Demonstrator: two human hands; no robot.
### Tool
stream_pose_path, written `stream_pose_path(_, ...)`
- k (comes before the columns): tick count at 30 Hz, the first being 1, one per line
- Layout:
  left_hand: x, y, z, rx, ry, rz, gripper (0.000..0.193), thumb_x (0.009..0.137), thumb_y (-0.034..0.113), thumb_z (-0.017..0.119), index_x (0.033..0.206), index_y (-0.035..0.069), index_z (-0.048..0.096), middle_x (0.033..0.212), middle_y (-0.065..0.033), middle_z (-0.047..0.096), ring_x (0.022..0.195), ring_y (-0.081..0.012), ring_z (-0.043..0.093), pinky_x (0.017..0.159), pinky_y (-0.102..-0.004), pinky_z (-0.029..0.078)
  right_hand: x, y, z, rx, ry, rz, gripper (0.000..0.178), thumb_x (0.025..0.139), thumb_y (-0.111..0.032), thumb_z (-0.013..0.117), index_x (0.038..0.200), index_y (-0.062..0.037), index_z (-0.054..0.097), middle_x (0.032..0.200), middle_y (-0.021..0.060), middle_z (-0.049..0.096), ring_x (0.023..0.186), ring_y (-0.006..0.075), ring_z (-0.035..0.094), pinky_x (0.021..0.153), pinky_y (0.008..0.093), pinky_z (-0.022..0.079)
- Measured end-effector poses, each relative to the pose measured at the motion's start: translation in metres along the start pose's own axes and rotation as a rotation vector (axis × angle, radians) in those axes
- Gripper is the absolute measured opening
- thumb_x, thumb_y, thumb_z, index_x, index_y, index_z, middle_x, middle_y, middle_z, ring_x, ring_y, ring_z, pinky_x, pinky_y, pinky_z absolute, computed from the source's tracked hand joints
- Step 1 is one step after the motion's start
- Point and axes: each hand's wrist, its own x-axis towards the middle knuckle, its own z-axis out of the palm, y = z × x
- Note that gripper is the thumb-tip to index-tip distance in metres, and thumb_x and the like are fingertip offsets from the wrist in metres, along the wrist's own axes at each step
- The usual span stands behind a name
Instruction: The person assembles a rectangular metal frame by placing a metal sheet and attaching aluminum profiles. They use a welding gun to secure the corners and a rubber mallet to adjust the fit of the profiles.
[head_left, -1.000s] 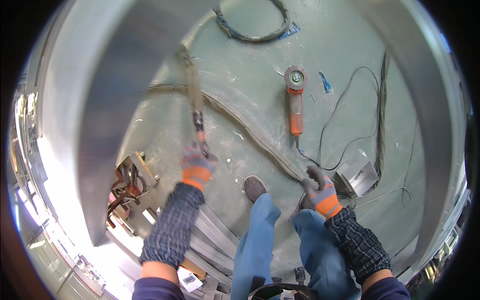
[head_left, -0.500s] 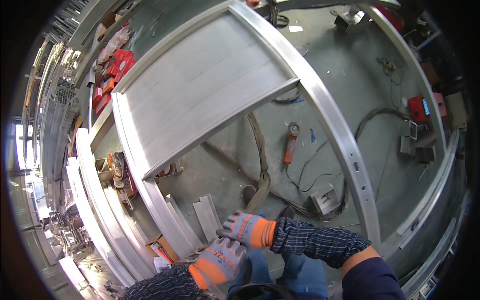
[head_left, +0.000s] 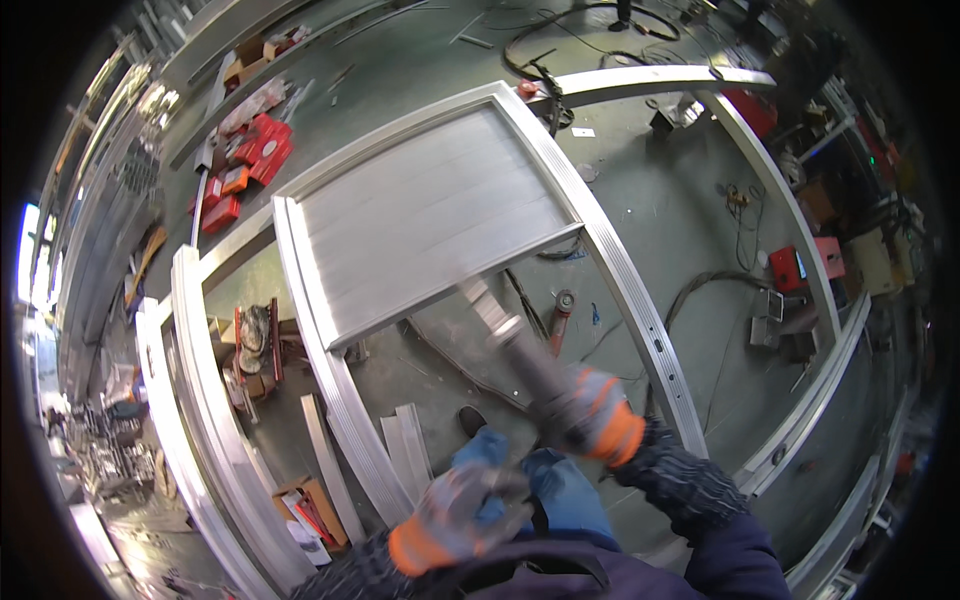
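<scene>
My right hand (head_left: 595, 410), in a grey and orange glove, is closed round a dark grey cylindrical tool (head_left: 530, 365) with a silver collar. Motion blurs the tool, and I cannot make out its kind. Its blocky tip (head_left: 475, 290) reaches the lower edge of the pale metal panel (head_left: 430, 210) in the view; whether they touch I cannot tell. My left hand (head_left: 470, 510), gloved alike, hangs in front of my lap with its fingers loosely curved and apart, and nothing shows in it. The panel sits in a silver aluminium frame (head_left: 625, 285).
An orange angle grinder (head_left: 562, 320) lies on the floor inside the frame, near a hose (head_left: 460, 370). Metal offcuts (head_left: 407, 445) and a cardboard box (head_left: 310, 505) are near my left side. Red boxes (head_left: 265, 150) lie at the far left, and a red machine (head_left: 790, 268) stands right.
My hands, together before, are now apart. The right hand has moved forward and holds the dark tool; the left stays low. The view has shifted, showing more floor beyond the frame.
</scene>
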Motion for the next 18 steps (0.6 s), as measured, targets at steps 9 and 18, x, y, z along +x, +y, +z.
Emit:
stream_pose_path(9, 0.105, 0.027, 0.085, -0.54, -0.379, -0.096, 0.075, 0.093, 0.051, 0.074, 0.14, -0.002, 0.05, 0.127, -0.0263, 0.064, 0.118, -0.0397, 0.066, 0.102, -0.0443, 0.052, 0.059, -0.125, -0.17, 0.008, 0.145, 0.24, 0.051, 0.1, 0.003, 0.058, 0.15, -0.0001, 0.048, 0.133, 0.0112, 0.06, 0.112, 0.0195, 0.062, 0.097, 0.0331, 0.052)
stream_pose_path(18, 0.121, 0.115, -0.062, -1.191, -0.581, -0.004, 0.049, 0.105, 0.046, 0.063, 0.126, 0.002, 0.063, 0.106, -0.0108, 0.074, 0.094, -0.018, 0.069, 0.088, -0.0373, 0.056, 0.247, -0.118, -0.198, 0.359, -0.139, 0.151, 0.041, 0.104, -0.019, 0.063, 0.142, -0.0054, 0.058, 0.113, 0.0119, 0.069, 0.089, 0.0147, 0.068, 0.075, 0.0289, 0.056)
